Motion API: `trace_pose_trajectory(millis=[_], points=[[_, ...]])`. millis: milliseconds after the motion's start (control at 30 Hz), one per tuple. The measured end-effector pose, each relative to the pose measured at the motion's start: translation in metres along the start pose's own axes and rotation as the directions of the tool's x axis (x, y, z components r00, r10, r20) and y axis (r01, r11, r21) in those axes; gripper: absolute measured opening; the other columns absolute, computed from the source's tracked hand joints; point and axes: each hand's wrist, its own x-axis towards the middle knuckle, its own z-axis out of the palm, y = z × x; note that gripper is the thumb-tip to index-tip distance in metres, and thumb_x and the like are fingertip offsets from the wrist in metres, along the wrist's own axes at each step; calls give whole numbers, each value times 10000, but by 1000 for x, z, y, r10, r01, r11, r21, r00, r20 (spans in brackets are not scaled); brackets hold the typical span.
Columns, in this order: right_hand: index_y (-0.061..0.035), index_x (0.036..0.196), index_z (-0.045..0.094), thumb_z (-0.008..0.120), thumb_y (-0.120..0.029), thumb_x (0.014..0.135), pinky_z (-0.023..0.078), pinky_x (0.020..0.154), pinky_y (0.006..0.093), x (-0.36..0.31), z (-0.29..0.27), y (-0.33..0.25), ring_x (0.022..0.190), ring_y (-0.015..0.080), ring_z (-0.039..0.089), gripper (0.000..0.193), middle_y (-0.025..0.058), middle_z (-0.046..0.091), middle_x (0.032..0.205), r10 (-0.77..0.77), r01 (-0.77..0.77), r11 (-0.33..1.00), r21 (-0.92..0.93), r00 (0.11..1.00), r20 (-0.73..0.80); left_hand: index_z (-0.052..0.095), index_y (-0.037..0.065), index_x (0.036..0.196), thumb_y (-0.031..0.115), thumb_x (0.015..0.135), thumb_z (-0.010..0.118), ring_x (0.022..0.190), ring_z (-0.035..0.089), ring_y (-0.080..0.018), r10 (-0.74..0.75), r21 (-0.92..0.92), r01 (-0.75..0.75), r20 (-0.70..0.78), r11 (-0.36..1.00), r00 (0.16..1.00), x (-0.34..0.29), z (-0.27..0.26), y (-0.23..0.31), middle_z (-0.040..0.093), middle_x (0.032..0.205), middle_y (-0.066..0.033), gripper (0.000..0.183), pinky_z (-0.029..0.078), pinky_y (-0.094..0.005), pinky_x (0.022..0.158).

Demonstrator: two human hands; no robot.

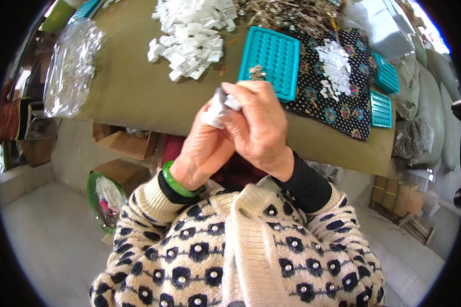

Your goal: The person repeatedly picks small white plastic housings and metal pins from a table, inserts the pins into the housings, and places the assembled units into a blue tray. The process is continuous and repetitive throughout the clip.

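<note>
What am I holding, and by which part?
A small white piece, in the fingers of the right hand, close against the left hand; which part is gripped can't be told.

Gloss against matt

The table (123,77) has a smooth, faintly shiny top. Along its left edge, the bag (74,66) is crinkled, glossy clear plastic. Toward the far edge, the tangle (287,14) glints like metal; tags (194,38) and big tray (280,66) look plastic. Near the right edge, the cloth (354,116) is matt. The bangle (176,183) is polished, the sweater (251,235) rough knit. The white piece (232,102) looks smooth.
</note>
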Motion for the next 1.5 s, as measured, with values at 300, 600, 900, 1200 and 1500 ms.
trace_pose_trajectory(millis=[300,600,900,1200,1500], points=[[-25,1065,644,671,-133,862,500,767,374,-1,-70,20,899,310,594,232,140,597,988,136,-106,958,-267,986,96,567,65,1152,161,967,571,909,673,-297,68,19,-74,206,997,976,1,-10,32,617,1124,-221,208,596,-413,753],[-30,808,670,727,-127,794,475,730,388,-16,-131,99,817,297,595,113,111,602,840,423,-198,593,-780,901,93,573,40,1161,146,955,589,893,672,-298,52,71,-69,216,995,975,8,-15,22,610,1142,-250,233,593,-431,790],[-16,833,702,702,-71,812,502,622,320,12,-131,89,663,216,645,59,105,669,786,483,-356,666,-656,876,15,577,49,1193,227,898,679,907,674,-283,13,152,-49,227,987,974,10,-15,27,609,1150,-224,359,591,-395,810],[45,957,666,637,6,905,514,721,218,17,-68,5,787,107,633,71,67,657,904,594,-630,674,386,772,224,590,35,1159,157,935,622,853,688,-250,4,262,-50,173,964,985,3,-2,28,649,1080,-188,256,594,-368,770],[45,982,635,603,70,901,503,815,236,1,-33,-2,887,125,606,91,102,610,1045,495,-492,681,543,855,153,596,36,1161,159,943,616,886,687,-228,-16,191,-16,168,981,986,-5,4,26,666,1065,-130,252,585,-382,815]])
